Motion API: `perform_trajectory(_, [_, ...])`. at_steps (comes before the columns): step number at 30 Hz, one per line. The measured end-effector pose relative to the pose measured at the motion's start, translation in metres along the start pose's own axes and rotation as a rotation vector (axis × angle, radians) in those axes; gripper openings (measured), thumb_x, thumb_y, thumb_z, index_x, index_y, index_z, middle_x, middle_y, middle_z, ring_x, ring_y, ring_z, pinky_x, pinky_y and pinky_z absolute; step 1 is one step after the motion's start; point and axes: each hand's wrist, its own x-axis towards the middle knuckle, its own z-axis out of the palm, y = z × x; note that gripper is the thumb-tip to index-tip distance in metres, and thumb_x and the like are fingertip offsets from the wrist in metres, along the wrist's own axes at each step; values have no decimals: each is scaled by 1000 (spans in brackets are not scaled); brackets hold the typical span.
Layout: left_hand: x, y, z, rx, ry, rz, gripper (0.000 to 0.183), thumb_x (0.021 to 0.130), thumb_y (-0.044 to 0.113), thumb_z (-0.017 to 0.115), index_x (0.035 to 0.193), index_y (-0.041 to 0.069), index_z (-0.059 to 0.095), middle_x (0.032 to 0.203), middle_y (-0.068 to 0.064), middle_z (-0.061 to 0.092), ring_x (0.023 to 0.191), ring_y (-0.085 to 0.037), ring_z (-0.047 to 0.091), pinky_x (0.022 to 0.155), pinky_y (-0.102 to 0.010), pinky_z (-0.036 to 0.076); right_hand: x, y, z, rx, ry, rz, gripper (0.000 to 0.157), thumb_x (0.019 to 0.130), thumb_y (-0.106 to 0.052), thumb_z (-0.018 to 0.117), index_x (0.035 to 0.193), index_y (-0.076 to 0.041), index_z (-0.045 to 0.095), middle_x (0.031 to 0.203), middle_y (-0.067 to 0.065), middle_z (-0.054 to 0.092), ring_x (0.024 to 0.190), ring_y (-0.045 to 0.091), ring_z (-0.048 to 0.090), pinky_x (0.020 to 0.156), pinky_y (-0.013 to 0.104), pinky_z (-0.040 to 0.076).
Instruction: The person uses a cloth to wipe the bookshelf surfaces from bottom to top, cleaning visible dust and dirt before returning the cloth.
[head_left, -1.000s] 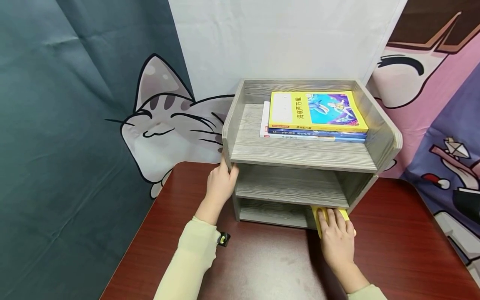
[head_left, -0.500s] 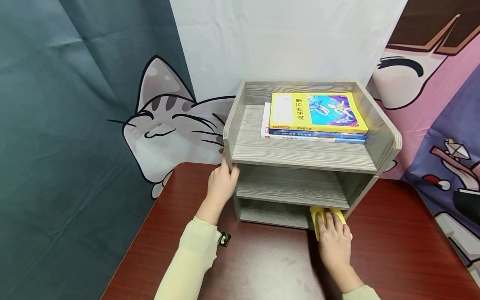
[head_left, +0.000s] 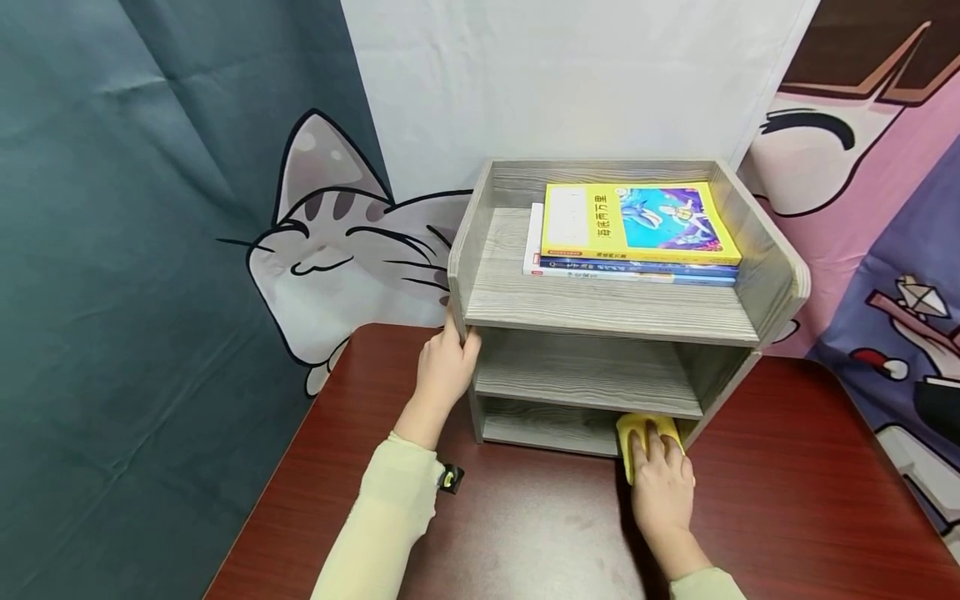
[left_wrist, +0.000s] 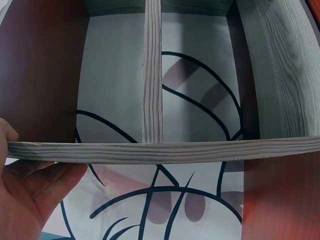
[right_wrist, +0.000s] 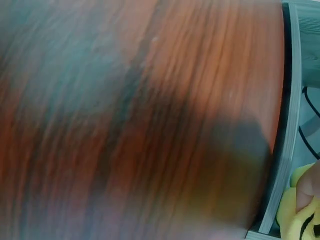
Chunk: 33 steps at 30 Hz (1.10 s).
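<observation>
A grey wood-grain desktop shelf (head_left: 600,313) with three levels stands on the table. My left hand (head_left: 442,367) grips its left side panel; in the left wrist view the thumb lies on one side of the panel edge (left_wrist: 110,153) and the fingers on the other. At the right end of the bottom level, my right hand (head_left: 663,492) holds a folded yellow cloth (head_left: 627,433) against the shelf, its fingers spread over it. The right wrist view catches only a corner of the cloth (right_wrist: 286,210) and part of a finger, beside the shelf's front edge.
Several books, a yellow one (head_left: 577,225) on top, lie stacked on the upper level near the right side panel. The dark red table (head_left: 540,517) stretches in front of the shelf. Behind hang printed curtains (head_left: 315,250) with a cartoon cat.
My right hand has slid a little to the left with the yellow cloth along the bottom level. The left hand keeps its grip on the side panel.
</observation>
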Motion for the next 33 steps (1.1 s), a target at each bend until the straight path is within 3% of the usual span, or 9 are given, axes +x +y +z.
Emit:
perform_trajectory(10, [1,1,2,2,4,2,53,92,24,44,137,-1,36,78,-19,66,66,-39,62,57,-50,44,1,-1,2,26,-9,38,48,69,3,56,117,-1,59,129,21,47,108,42,41,79,53,34])
perform_trajectory(19, [0,-1,1,3,14,19,52,91,23,44,135,-3,38,71,-19,64,60,-38,59,54,-50,43,1,-1,7,78,-24,68,75,46,3,75,119,-2,57,130,19,47,103,43,43,73,53,36])
perform_trajectory(29, [0,-1,2,5,25,25,51,90,24,43,134,-3,38,75,-20,65,63,-41,60,55,-51,43,2,-1,5,148,-89,133,78,50,0,80,124,-5,54,132,18,44,104,44,40,75,53,34])
perform_trajectory(33, [-1,-1,2,4,15,12,52,91,25,42,136,-1,37,75,-19,66,63,-40,61,55,-51,43,2,0,6,191,-72,160,75,51,2,78,123,-6,55,131,17,47,102,44,41,75,53,34])
